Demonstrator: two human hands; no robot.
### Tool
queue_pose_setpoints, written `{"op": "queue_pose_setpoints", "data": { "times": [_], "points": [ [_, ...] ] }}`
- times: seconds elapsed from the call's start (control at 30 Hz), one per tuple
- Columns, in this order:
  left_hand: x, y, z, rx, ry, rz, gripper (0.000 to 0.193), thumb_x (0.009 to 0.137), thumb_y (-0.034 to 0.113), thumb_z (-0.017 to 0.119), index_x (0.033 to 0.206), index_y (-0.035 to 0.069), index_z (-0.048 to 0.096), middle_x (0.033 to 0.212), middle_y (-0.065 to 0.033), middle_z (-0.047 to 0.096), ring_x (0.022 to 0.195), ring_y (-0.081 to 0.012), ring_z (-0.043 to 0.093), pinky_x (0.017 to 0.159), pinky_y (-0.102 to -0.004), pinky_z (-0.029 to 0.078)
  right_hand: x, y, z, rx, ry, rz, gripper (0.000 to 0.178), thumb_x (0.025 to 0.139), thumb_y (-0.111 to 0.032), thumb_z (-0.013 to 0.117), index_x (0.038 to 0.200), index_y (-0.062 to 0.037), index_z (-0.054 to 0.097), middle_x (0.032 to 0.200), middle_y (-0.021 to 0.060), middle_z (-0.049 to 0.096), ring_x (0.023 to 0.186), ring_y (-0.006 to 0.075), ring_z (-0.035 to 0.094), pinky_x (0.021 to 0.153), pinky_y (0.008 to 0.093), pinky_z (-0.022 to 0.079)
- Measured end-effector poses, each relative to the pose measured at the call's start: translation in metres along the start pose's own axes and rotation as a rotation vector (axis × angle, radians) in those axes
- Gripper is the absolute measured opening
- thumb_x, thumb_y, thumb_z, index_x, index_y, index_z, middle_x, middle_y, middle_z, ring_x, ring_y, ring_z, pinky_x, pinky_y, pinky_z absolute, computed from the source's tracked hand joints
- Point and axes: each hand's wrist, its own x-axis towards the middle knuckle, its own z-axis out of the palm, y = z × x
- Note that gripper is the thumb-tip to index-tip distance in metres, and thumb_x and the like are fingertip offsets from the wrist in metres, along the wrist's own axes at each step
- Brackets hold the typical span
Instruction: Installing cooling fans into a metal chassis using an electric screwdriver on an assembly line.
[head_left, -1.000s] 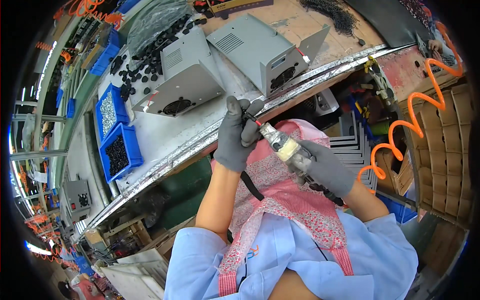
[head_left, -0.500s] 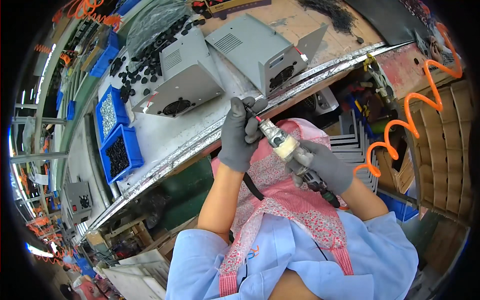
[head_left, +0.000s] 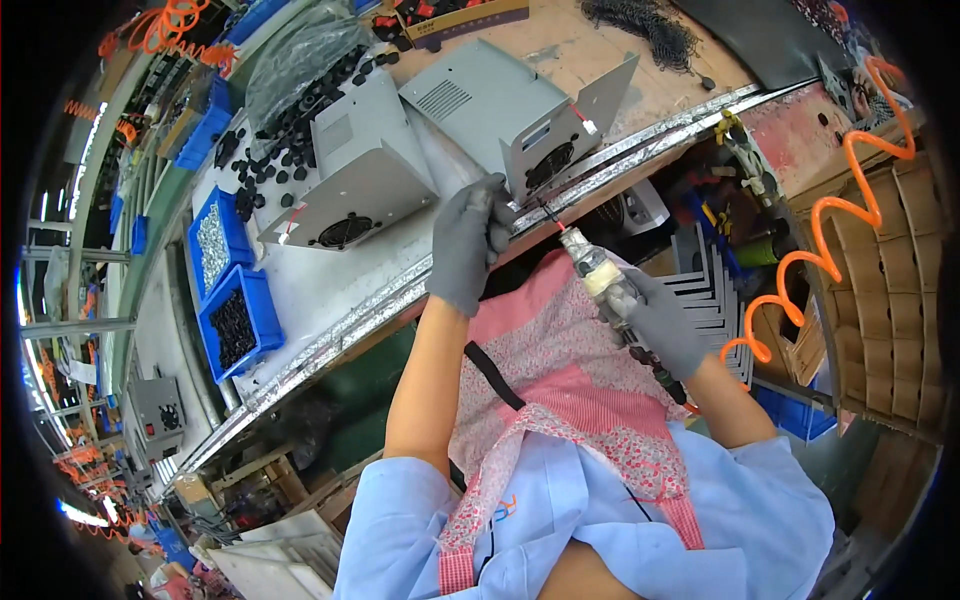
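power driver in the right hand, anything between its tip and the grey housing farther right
Nothing visible stands between the power driver's tip and the grey housing farther right. The left hand is close by, left of that gap; depth is unclear.

Dark lettering: a short printed mark on the outer side of the yellow-brown carton (head_left: 478, 17), at the far side of the counter (head_left: 572, 52); too small to be read with certainty. Emblem (head_left: 506, 508): a small orange-and-blue mark on the chest of the light-blue shirt (head_left: 562, 468), beside the apron strap (head_left: 458, 530); seen at a slant, its characters cannot be made out securely.
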Motion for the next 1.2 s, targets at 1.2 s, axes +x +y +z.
{"op": "queue_pose_setpoints", "data": {
  "times": [1.2],
  "points": [
    [-0.014,-0.014,-0.029,-0.435,-0.216,-0.075,0.050,0.093,0.030,0.059,0.129,-0.001,0.045,0.088,-0.0046,0.061,0.044,-0.0056,0.036,0.037,-0.0178,0.026,-0.008,-0.017,0.018,-0.187,-0.135,-0.160,0.049,0.091,-0.040,0.056,0.120,-0.0015,0.051,0.078,0.0012,0.058,0.055,0.0067,0.054,0.048,0.0217,0.044]
  ]
}}
